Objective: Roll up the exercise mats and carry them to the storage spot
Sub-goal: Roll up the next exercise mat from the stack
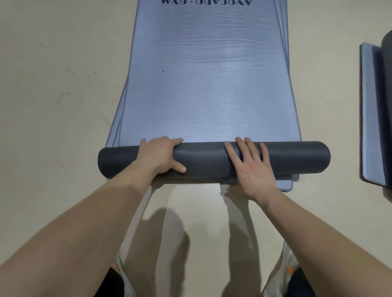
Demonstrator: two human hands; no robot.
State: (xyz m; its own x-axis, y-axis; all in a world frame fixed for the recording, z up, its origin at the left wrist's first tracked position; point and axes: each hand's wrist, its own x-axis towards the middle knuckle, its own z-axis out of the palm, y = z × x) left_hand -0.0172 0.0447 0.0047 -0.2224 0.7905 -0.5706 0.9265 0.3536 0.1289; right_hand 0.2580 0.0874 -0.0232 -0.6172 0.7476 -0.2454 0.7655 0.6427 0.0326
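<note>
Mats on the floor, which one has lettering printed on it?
The top mat of the middle pile, partly rolled at its near end: dark letters run across its far end. The mat at the right edge shows none.

Floor (53, 84): smooth, pale beige, matte, one unbroken surface across the view. A few short dark scuff marks (70, 71) lie at left. Lighting is soft; blurred grey shadows (169, 233) fall at lower centre.
</note>
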